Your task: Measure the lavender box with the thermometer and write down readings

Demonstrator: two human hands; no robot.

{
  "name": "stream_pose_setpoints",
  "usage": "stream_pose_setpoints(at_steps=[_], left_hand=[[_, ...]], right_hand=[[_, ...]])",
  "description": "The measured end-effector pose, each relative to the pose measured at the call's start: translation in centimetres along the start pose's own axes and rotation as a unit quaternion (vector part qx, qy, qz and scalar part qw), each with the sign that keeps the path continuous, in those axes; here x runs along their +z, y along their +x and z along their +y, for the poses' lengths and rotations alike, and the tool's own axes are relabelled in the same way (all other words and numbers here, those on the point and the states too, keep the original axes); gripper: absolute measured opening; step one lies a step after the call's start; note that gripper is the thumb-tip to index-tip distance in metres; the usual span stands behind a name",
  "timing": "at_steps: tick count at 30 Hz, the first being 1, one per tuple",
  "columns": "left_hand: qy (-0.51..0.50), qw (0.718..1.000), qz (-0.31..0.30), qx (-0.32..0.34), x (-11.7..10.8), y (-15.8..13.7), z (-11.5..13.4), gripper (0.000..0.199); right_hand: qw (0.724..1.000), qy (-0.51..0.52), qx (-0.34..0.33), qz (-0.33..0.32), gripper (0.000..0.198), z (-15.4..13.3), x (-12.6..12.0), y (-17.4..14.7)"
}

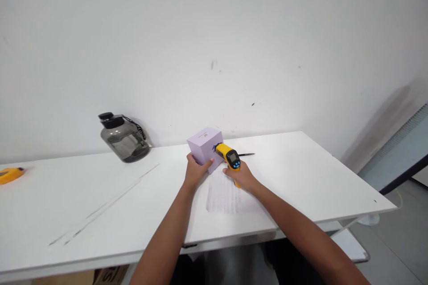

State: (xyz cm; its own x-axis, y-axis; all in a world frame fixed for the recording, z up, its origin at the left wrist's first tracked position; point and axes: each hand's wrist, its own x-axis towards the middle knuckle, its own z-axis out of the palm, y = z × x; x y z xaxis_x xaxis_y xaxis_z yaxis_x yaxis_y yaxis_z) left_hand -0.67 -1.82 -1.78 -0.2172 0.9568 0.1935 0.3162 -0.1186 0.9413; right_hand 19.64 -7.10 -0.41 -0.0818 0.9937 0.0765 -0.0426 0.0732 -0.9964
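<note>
- Your L grip (195, 171) is closed round the near-left of the lilac box (207, 147), thumb across its front; box sits tilted at mid-desk (294, 178), by the sheet's far end. Can't tell if its base is fully down.
- Your R grip (245, 177) is wrapped round the handle of the yellow temp gun (229, 153), nose at the box's R face; touching or just short, can't tell. Trigger finger's hidden.
- For a good reading, I'd brace the box w/ the L, aim the nose square-on, & tilt the display up so you can read it.
- Mind your L thumb, prob. too close to the nose.
- Printed sheet (222, 196) lies nearest you; black pen (246, 154) just R of the gun.
- Far L: dark bottle (125, 140) by the wall (214, 53), yellow tool (10, 175) at the view's edge, blurry.
- Desk's white w/ dark streaks on the L; wall's scuffed; grey floor (401, 227) to the R.
</note>
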Motion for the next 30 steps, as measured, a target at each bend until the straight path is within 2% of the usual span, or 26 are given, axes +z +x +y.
stream_pose_setpoints(at_steps=[3, 8, 11, 30], left_hand=[[-0.017, 1.0, -0.004, -0.001, 0.5, -0.3, 0.3, 0.079], [-0.12, 0.993, 0.016, -0.009, 1.2, -0.2, 0.4, 0.068], [-0.145, 0.989, 0.025, -0.01, 1.3, -0.1, 0.2, 0.063], [-0.073, 0.996, 0.003, 0.047, 1.6, -1.2, 0.8, 0.071]], right_hand=[[1.0, 0.007, 0.002, -0.009, 0.039, -0.1, 0.1, -0.2], [1.0, 0.008, 0.004, -0.003, 0.04, -0.4, 0.0, -0.3], [1.0, 0.016, 0.009, 0.004, 0.043, -0.4, -0.1, -0.2], [0.998, 0.046, 0.027, 0.025, 0.047, -0.7, 0.4, -0.1]])
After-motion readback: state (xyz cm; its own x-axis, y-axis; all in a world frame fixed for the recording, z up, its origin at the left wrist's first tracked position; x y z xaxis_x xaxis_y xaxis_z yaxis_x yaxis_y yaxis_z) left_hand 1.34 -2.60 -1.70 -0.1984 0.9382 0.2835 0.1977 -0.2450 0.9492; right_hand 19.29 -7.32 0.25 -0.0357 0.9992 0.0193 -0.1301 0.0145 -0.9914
